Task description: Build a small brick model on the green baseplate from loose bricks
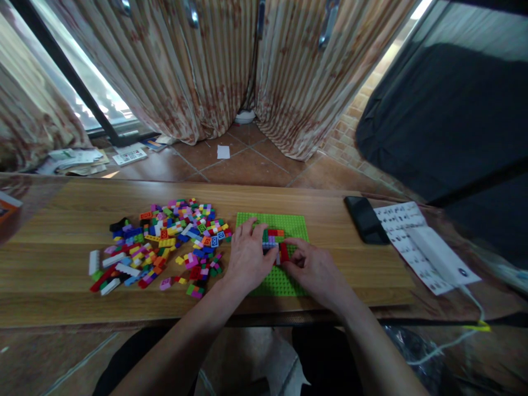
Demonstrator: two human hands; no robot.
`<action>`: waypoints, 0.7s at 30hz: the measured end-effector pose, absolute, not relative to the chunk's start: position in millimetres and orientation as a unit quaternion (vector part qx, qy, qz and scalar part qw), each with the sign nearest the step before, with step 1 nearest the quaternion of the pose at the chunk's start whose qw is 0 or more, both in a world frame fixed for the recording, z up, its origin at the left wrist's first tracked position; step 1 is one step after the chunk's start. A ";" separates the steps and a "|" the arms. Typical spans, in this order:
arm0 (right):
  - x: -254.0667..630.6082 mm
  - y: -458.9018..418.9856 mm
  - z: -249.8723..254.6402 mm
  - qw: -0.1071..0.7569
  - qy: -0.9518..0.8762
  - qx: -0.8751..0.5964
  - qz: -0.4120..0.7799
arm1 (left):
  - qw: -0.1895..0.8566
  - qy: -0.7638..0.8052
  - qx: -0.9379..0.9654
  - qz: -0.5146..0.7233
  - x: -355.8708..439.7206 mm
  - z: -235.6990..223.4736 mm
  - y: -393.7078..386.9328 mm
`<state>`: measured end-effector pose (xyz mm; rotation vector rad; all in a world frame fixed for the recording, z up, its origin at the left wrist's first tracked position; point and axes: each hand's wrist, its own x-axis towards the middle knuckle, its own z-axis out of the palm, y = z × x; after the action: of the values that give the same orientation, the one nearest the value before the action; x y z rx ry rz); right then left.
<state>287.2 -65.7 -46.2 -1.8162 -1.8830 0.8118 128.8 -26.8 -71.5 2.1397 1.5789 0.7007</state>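
A green studded baseplate [284, 286] lies on the wooden table, with a small block of coloured bricks [272, 235] near its middle. My left hand [249, 253] rests over the plate's left half, fingers stretched out, its thumb against the left side of the bricks. At the right side, my right hand [311, 267] pinches a red brick [284, 252] between thumb and fingers, right beside the other bricks. Whether the red brick is pressed onto the plate I cannot tell. My left hand hides part of the plate and the bricks.
A wide heap of loose bricks [165, 242] covers the table [330, 206] left of the plate. To the right lie a black phone [365, 220], a printed sheet [402, 214] and a white box-like object [441, 256] with a cable. Curtains [206, 71] hang beyond the table.
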 end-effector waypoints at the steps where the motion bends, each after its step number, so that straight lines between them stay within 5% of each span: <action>1: 287.0 -65.2 -46.7 0.201 -0.671 -0.652 0.291 | 0.195 0.562 0.765 0.248 128.7 -71.6 -26.7; 21: 289.0 -63.6 -51.8 0.257 -0.683 -0.600 0.328 | 0.186 0.599 0.746 0.222 138.2 -72.1 -29.6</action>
<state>289.0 -63.6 -51.8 -1.6262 -1.8533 0.8894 138.2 -29.6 -72.1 2.1020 1.6873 0.6259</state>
